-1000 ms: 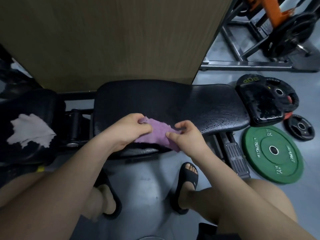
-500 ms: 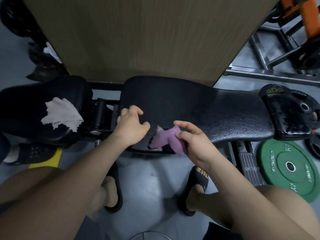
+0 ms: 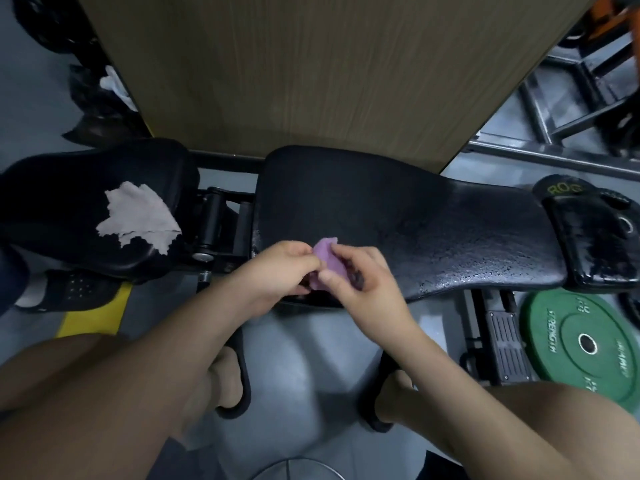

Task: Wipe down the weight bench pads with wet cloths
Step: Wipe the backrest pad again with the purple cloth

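Observation:
A small purple cloth (image 3: 327, 263) is bunched between both hands over the near edge of the long black bench pad (image 3: 433, 233), whose surface glistens wet. My left hand (image 3: 277, 271) pinches the cloth's left side. My right hand (image 3: 360, 282) grips its right side with thumb and curled fingers. To the left, a separate black seat pad (image 3: 69, 188) carries a flat beige cloth (image 3: 138, 216).
A wooden panel (image 3: 311, 71) stands behind the bench. A green weight plate (image 3: 585, 344) and black plates (image 3: 595, 230) lie on the floor at right, with a steel rack frame (image 3: 554, 109) beyond. My sandalled feet (image 3: 228, 382) stand below the bench. Yellow floor marking (image 3: 93, 317) at left.
My left hand came off the pad's edge and joined the right on the purple cloth. The cloth is now gathered into a smaller bundle between both hands.

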A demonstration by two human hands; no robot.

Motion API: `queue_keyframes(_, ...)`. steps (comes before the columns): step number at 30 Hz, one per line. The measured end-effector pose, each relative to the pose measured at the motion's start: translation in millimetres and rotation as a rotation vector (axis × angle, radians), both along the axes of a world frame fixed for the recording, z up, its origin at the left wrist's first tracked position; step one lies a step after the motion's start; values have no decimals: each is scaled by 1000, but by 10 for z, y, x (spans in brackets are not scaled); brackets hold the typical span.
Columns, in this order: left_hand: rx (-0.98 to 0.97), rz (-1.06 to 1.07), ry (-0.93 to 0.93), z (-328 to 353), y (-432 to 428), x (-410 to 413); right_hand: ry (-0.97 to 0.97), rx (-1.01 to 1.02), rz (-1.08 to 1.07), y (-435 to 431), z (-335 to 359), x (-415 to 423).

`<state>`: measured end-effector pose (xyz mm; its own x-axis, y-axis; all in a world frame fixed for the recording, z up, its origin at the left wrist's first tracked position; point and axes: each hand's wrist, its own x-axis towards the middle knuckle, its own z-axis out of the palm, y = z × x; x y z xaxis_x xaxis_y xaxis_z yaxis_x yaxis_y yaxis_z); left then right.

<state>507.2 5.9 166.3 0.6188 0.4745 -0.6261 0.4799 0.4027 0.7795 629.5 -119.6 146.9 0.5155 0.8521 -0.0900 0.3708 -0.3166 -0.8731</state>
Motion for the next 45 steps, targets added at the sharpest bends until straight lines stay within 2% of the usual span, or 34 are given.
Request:
queue_keyframes(2,-128,34,-49,34,45,-49,17,2,30,53,-61,-62)
queue_keyframes(4,-137,34,-18,46,117,-113,10,22,-11,162,-109,-68)
queue_keyframes(6,22,73,98,3,229,-187,-30,41,-46,283,-132,-28)
queue_keyframes(9,234,154,236,-97,416,-365,-253,69,-23,467,-142,91)
queue_keyframes(11,380,114,317,-139,513,-508,-434,26,94,567,-241,112)
queue_keyframes(14,540,5,458,-168,570,-638,-635,-102,378,644,-507,0)
queue_keyframes(19,500,-81,498,-323,589,-682,-685,-11,561,675,-722,-109)
queue_keyframes(23,388,-138,436,-448,596,-717,-778,30,641,944,-799,-130)
queue_keyframes(26,303,-61,392,-520,629,-728,-825,47,551,1552,-807,-42)
queue_keyframes(29,269,-43,403,-574,636,-724,-883,-38,426,1948,-841,42)
queue_keyframes(32,287,-72,416,-611,679,-733,-967,33,482,1718,-817,-66)
queue_keyframes(34,337,-139,448,-609,721,-755,-927,84,611,1301,-777,-174)
queue_keyframes(37,442,-201,561,-568,810,-820,-877,37,762,886,-739,-222)
queue_keyframes(40,507,-175,634,-520,891,-877,-977,36,737,1310,-780,-151)
queue_keyframes(43,530,-148,659,-484,877,-915,-999,-26,548,1875,-788,-134)
queue_keyframes(45,548,-132,663,-468,853,-933,-976,-90,597,1879,-776,-239)
